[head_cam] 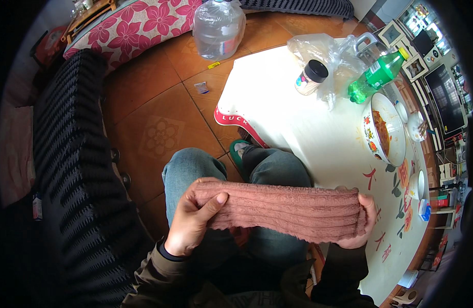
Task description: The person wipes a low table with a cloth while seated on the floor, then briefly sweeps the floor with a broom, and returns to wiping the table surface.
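A dusty-pink ribbed plush cloth (282, 210) stretches sideways between my two hands, above my knees in blue jeans. My left hand (198, 215) grips its left end, with the thumb on top and the fingers behind it. At the right end, my right hand (361, 223) holds the edge, the thumb at the upper corner and most of the fingers hidden behind the cloth. Whether the cloth is folded or a tube, I cannot tell.
On my right stands a table under a white tablecloth (298, 111), bearing a large enamel bowl of food (386, 131), a green bottle (377, 75), a black-lidded jar (311, 77) and plastic bags (317, 46). A dark covered sofa (71, 154) is at left, a big water bottle (218, 30) ahead.
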Demonstrator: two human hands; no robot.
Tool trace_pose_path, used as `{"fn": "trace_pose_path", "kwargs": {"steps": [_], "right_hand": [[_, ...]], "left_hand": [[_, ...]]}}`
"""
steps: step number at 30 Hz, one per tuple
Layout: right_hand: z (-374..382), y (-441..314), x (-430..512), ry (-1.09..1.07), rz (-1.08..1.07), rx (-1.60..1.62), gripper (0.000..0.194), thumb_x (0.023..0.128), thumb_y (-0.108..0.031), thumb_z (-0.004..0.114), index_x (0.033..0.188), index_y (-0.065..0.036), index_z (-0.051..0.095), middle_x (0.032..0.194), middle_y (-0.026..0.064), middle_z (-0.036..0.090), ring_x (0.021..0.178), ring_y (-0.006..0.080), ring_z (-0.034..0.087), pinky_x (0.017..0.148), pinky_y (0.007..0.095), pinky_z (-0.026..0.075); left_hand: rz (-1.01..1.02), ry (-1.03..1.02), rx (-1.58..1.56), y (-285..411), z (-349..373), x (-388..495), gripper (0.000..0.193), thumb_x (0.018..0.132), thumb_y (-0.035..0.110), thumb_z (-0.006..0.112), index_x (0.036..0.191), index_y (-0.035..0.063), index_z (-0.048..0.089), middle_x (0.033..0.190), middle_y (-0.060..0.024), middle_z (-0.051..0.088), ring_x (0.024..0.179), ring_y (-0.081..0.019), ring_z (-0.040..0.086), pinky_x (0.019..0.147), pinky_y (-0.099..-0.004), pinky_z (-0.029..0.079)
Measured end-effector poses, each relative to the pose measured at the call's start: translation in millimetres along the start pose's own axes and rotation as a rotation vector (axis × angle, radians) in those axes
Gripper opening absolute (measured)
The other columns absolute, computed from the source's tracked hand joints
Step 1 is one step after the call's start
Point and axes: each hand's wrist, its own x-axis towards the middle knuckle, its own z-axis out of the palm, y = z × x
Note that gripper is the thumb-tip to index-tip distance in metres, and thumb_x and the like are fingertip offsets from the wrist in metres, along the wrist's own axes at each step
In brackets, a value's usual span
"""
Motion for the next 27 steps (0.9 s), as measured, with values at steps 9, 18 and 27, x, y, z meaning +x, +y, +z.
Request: {"fn": "trace_pose_path", "kwargs": {"steps": [9,18,27], "right_hand": [[29,32,7,0.047,0.188,0.053,0.047,0.094,-0.037,0.055,0.122,0.001,0.057,0.117,0.0172,0.067,0.104,0.0299,0.068,0.092,0.0455,0.054],[42,45,12,-0.104,0.126,-0.272,0.033,0.097,-0.023,0.060,0.118,0.002,0.056,0.106,0.0135,0.067,0.095,0.0189,0.067,0.087,0.0364,0.054],[39,46,3,-0.011,-0.216,-0.859,0.027,0.098,-0.007,0.066,0.120,0.004,0.056,0.110,0.0103,0.067,0.084,0.0097,0.065,0.059,0.0236,0.056]], "left_hand": [[-0.239,-0.301,-0.195,-22,37,-5,0.080,0.107,0.060,0.031,0.161,0.0026,0.021,0.166,-0.0142,0.028,0.154,-0.0297,0.026,0.125,-0.0449,0.020],[-0.138,-0.412,-0.372,-23,31,-4,0.094,0.101,0.074,0.024,0.160,0.0018,0.020,0.161,-0.0180,0.032,0.148,-0.0313,0.036,0.122,-0.0500,0.029],[-0.204,-0.374,-0.142,-13,32,-10,0.089,0.083,0.019,0.083,0.152,-0.0058,0.033,0.152,-0.0228,0.045,0.134,-0.0299,0.055,0.107,-0.0442,0.051]]}}
